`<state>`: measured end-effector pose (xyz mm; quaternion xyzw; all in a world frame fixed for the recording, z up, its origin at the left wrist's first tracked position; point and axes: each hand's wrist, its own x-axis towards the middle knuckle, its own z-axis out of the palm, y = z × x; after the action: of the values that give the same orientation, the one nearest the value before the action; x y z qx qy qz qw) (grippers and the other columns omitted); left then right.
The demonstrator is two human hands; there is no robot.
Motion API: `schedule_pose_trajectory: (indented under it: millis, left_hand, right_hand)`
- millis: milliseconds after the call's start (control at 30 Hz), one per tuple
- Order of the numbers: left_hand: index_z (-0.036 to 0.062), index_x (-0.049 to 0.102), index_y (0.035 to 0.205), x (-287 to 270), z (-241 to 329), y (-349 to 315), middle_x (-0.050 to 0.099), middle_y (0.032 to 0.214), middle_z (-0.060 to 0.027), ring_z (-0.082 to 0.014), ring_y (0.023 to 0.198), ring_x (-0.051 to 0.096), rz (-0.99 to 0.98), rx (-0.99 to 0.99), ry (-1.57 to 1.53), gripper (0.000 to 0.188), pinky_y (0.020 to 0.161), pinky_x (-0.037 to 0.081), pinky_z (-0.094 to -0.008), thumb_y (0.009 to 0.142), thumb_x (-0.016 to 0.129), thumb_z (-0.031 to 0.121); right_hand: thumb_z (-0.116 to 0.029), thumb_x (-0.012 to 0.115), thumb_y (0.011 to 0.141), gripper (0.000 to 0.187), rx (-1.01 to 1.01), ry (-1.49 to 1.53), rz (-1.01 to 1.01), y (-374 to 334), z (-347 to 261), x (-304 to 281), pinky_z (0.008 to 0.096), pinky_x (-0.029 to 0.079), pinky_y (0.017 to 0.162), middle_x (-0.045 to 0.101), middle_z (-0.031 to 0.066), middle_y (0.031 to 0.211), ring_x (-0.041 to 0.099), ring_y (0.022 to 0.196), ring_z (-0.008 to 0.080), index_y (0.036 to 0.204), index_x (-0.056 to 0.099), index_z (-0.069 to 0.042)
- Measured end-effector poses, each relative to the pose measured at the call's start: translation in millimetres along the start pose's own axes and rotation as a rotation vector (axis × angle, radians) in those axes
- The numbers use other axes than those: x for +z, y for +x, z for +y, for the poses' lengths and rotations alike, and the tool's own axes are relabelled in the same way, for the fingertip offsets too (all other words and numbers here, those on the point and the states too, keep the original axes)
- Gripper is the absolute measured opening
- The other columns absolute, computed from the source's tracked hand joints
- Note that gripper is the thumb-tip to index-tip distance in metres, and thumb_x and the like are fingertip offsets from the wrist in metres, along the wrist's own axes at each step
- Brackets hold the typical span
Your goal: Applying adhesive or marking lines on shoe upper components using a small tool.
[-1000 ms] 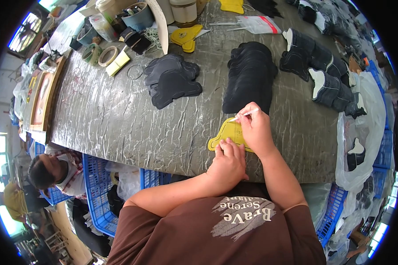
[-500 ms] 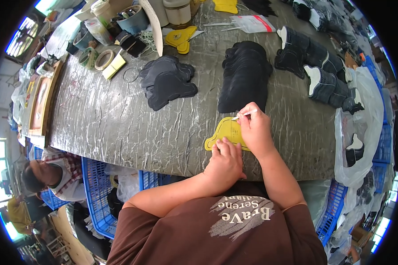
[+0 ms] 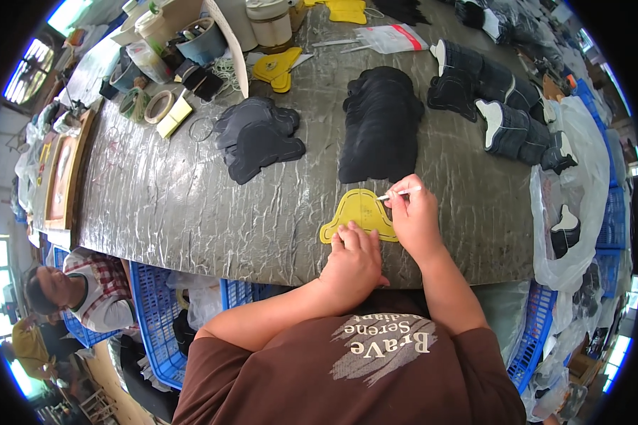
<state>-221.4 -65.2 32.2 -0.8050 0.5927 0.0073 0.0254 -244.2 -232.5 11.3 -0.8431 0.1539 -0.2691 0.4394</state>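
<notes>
A yellow template [image 3: 361, 205] with a rounded top, flared lower corners and slots along its edge lies flat on the table in front of me. My left hand [image 3: 352, 258] presses on its lower part with the fingers laid out flat. My right hand [image 3: 417, 218] pinches a slim white pen [image 3: 406, 191], whose tip meets the template's upper right edge. Whatever is under the template is hidden. Just beyond it lies a long overlapping stack of black cut pieces [image 3: 381, 127]. More black pieces with stitched-looking outlines [image 3: 264, 147] are piled to the left.
Further yellow templates [image 3: 276, 69] lie at the back, near tubs, tape rolls [image 3: 159, 106] and a blue-grey pot [image 3: 201, 41]. Dark boot-shaped pieces with white parts [image 3: 507, 131] line the right side beside a clear plastic bag [image 3: 571, 262]. Blue crates [image 3: 154, 312] stand below the table edge; another person [image 3: 92, 290] is at left.
My right hand has brought the pen from the template's top down and around to its right side. The left hand stays pressed on the template. The whole view has shifted slightly.
</notes>
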Motion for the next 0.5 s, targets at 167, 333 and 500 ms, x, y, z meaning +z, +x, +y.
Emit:
schedule_pose_trajectory:
  millis: [167,333,500]
  left_hand:
    - [-0.0053,0.055,0.128,-2.9,-0.4,0.1,0.054,0.117,-0.0388,-0.0469,0.106,0.058,-0.016,-0.001,0.004,0.087,0.088,0.053,-0.0474,0.076,0.058,0.064]
    - [-0.0056,0.055,0.128,-0.7,-0.3,0.2,0.054,0.117,-0.0387,-0.0471,0.107,0.057,-0.011,0.001,-0.009,0.087,0.089,0.052,-0.0474,0.075,0.059,0.064]
    - [-0.0060,0.054,0.128,-1.8,0.6,0.1,0.053,0.118,-0.0387,-0.0480,0.108,0.056,-0.016,-0.009,-0.006,0.087,0.090,0.051,-0.0472,0.076,0.059,0.063]
  right_hand:
    - [0.004,0.059,0.086,0.008,0.020,0.062,0.025,-17.0,-5.2,-2.7,0.0359,0.051,0.061,0.063,0.0143,0.080,0.065,0.068,0.0289,0.087,0.052,0.000]
    - [0.006,0.059,0.085,0.009,0.005,0.081,0.034,-31.0,-3.5,-9.3,0.0353,0.051,0.061,0.064,0.0142,0.084,0.065,0.069,0.0286,0.088,0.052,0.000]
    - [0.007,0.060,0.084,0.012,-0.044,0.012,0.041,-46.7,-3.1,-20.1,0.0335,0.051,0.063,0.064,0.0138,0.084,0.064,0.072,0.0268,0.087,0.052,0.000]
